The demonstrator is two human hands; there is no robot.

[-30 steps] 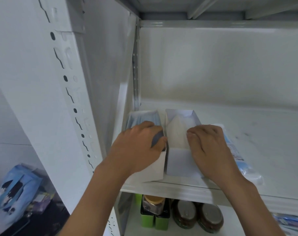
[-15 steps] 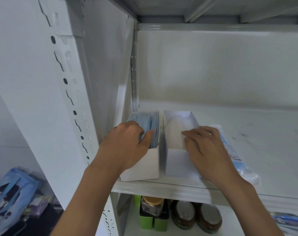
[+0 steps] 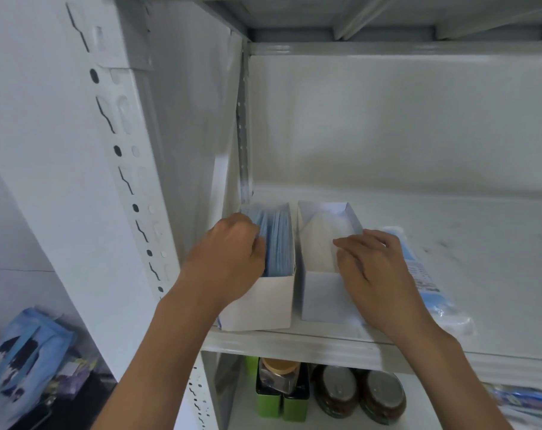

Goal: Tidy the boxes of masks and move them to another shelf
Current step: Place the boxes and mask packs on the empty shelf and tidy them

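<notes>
Two open white boxes stand side by side at the left end of the white shelf [image 3: 480, 274]. The left box [image 3: 263, 305] holds upright blue masks [image 3: 277, 240]. My left hand [image 3: 229, 259] is curled over that box's left wall, fingers pressed against the masks. The right box [image 3: 322, 299] shows only white inside. My right hand [image 3: 375, 271] lies flat over its right wall, fingers spread and reaching into the box. A sealed plastic pack of blue masks [image 3: 431, 280] lies just right of that hand.
A white perforated upright [image 3: 117, 169] rises on the left. On the shelf below stand green tins [image 3: 282, 398] and dark jars [image 3: 356, 395]. A blue patterned bag [image 3: 21, 361] sits low on the left. More blue packs [image 3: 524, 398] show at the lower right.
My left hand has slid from the left box's right wall across to its left side, uncovering the blue masks. My right hand has barely shifted.
</notes>
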